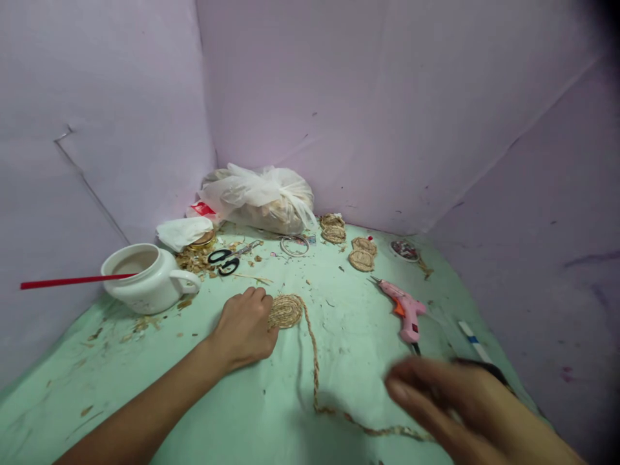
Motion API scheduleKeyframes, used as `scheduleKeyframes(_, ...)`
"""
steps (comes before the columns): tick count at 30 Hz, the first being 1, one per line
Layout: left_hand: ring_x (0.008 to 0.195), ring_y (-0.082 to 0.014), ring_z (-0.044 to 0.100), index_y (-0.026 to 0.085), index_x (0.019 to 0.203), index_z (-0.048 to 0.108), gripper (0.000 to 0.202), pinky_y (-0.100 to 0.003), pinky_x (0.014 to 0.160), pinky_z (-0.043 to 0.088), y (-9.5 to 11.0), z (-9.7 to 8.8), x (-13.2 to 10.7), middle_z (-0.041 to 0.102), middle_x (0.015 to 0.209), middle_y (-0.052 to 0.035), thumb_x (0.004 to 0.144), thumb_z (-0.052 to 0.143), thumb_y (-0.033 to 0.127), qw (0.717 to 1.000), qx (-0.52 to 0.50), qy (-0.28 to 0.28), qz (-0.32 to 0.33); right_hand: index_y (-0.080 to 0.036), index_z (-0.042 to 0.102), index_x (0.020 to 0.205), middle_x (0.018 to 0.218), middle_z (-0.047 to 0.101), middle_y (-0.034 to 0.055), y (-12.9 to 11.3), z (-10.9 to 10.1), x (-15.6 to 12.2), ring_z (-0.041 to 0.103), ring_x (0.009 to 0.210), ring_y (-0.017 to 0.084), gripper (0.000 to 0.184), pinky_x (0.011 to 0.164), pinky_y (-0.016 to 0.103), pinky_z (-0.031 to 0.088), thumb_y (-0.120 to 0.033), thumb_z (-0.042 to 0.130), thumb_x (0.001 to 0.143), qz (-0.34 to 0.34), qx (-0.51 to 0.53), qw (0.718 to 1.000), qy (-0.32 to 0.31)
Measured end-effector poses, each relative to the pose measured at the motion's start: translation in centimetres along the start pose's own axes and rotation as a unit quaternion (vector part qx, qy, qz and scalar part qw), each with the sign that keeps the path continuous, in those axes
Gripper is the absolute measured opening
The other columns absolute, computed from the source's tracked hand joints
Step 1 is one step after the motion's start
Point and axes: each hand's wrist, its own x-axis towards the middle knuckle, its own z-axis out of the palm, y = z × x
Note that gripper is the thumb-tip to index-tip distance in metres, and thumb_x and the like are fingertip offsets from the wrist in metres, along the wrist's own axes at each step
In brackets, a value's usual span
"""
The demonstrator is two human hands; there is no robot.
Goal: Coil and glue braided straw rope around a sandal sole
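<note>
My left hand (247,323) is closed on the left edge of a flat oval coil of braided straw (287,311), which lies on the table. A loose length of straw braid (316,368) leaves the coil's right side, runs toward me, then bends right until it passes behind my right hand (450,400). That hand is raised at the lower right and smeared by motion, so whether its fingers grip anything is unclear. Just beyond it lies a pink glue gun (404,307) with an orange trigger, its nozzle pointing away to the left.
A white mug (150,290) with a red stick (72,282) stands at left. Behind are scissors (232,258), straw scraps, a tied plastic bag (264,200), a ring (294,245), woven straw pieces (362,255) and a small dish (404,250). Walls enclose the green table (232,413).
</note>
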Motion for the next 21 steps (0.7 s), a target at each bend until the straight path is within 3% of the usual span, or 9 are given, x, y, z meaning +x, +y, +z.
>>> scheduleKeyframes(1, 0.094, -0.028, 0.056, 0.015, 0.09, 0.06, 0.023, -0.04, 0.076, 0.046, 0.1, -0.1, 0.0, 0.061, 0.096, -0.0126, 0.076, 0.049, 0.03, 1.0, 0.001, -0.002, 0.001, -0.025, 0.067, 0.073, 0.066, 0.068, -0.0005, -0.3, 0.3, 2.2, 0.061, 0.055, 0.016, 0.026, 0.05, 0.026, 0.046, -0.044, 0.053, 0.084, 0.03, -0.006, 0.999, -0.033)
scheduleKeyframes(4, 0.095, -0.0292, 0.055, 0.015, 0.095, 0.06, 0.029, -0.041, 0.079, 0.045, 0.3, -0.3, -0.1, 0.06, 0.098, -0.013, 0.075, 0.052, 0.033, 1.0, 0.004, -0.01, 0.0, -0.019, 0.068, 0.078, 0.071, 0.07, 0.006, -0.3, 2.9, 8.4, 0.063, 0.062, 0.019, 0.024, 0.053, 0.028, 0.044, -0.039, 0.055, 0.082, 0.103, -0.007, 0.994, -0.045)
scheduleKeyframes(7, 0.094, -0.029, 0.055, 0.015, 0.093, 0.061, 0.026, -0.041, 0.078, 0.046, 0.3, -0.3, 0.0, 0.061, 0.096, -0.0125, 0.073, 0.052, 0.031, 1.0, 0.004, -0.016, -0.008, -0.016, 0.068, 0.074, 0.052, 0.065, 0.0024, 0.6, 6.3, 11.4, 0.059, 0.046, 0.016, 0.02, 0.045, 0.025, 0.04, -0.035, 0.061, 0.078, 0.128, 0.031, 0.989, -0.071)
scheduleKeyframes(10, 0.093, -0.028, 0.056, 0.016, 0.09, 0.061, 0.023, -0.04, 0.076, 0.047, 0.0, -0.1, 0.1, 0.061, 0.095, -0.0116, 0.073, 0.052, 0.028, 1.0, -0.003, -0.015, -0.018, -0.015, 0.068, 0.083, 0.045, 0.061, -0.0026, 1.3, 8.4, 11.2, 0.055, 0.038, 0.014, 0.013, 0.041, 0.022, 0.039, -0.02, 0.063, 0.073, 0.139, 0.068, 0.985, -0.077)
scheduleKeyframes(13, 0.096, -0.0276, 0.056, 0.017, 0.093, 0.059, 0.024, -0.039, 0.074, 0.047, -0.1, 0.0, 0.2, 0.061, 0.097, -0.0106, 0.074, 0.051, 0.028, 0.999, -0.015, -0.005, -0.036, -0.014, 0.067, 0.094, 0.059, 0.068, 0.0014, 1.8, 8.7, 10.2, 0.061, 0.051, 0.015, 0.023, 0.048, 0.023, 0.043, -0.012, 0.056, 0.074, 0.14, 0.086, 0.986, -0.035)
scheduleKeyframes(16, 0.098, -0.0283, 0.056, 0.017, 0.094, 0.058, 0.023, -0.039, 0.071, 0.048, 0.0, 0.1, 0.3, 0.06, 0.099, -0.0107, 0.076, 0.048, 0.028, 0.998, -0.023, 0.008, -0.064, -0.014, 0.068, 0.092, 0.071, 0.071, 0.0047, 1.8, 8.6, 9.5, 0.064, 0.063, 0.017, 0.023, 0.057, 0.025, 0.046, -0.013, 0.053, 0.075, 0.135, 0.098, 0.986, 0.005)
scheduleKeyframes(21, 0.103, -0.0312, 0.055, 0.015, 0.096, 0.057, 0.026, -0.041, 0.07, 0.048, 0.7, 0.2, 0.5, 0.059, 0.101, -0.0125, 0.078, 0.045, 0.029, 0.994, -0.035, 0.019, -0.101, -0.017, 0.07, 0.088, 0.077, 0.072, 0.0057, 0.9, 9.3, 7.9, 0.064, 0.067, 0.019, 0.021, 0.065, 0.029, 0.048, -0.015, 0.051, 0.077, 0.123, 0.124, 0.984, 0.038)
